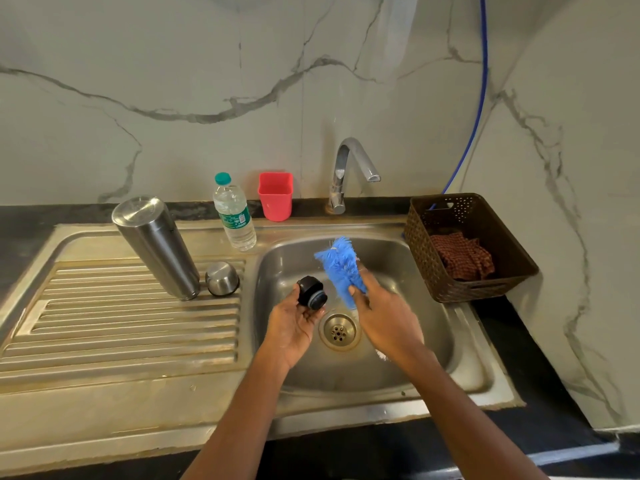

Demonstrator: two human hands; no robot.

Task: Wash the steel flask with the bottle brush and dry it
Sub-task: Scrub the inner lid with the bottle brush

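Observation:
The steel flask [157, 249] stands upside down on the ribbed drainboard [104, 323], left of the sink basin [429, 327]. Its steel cup lid [222, 278] lies beside it. Over the basin, my left hand [294, 323] holds the flask's black stopper [311, 292]. My right hand [384, 317] grips the blue bottle brush [339, 266] around its bristles, with the bristle head pointing up and away. The brush sits just right of the stopper; whether they touch I cannot tell. A bit of the brush handle [382, 356] peeks out beneath my right wrist.
A chrome tap [349, 168] rises behind the basin, with no water visibly running. A plastic water bottle [234, 213] and a red cup [276, 195] stand at the back edge. A brown basket [498, 285] holding a checked cloth [462, 256] sits on the right counter.

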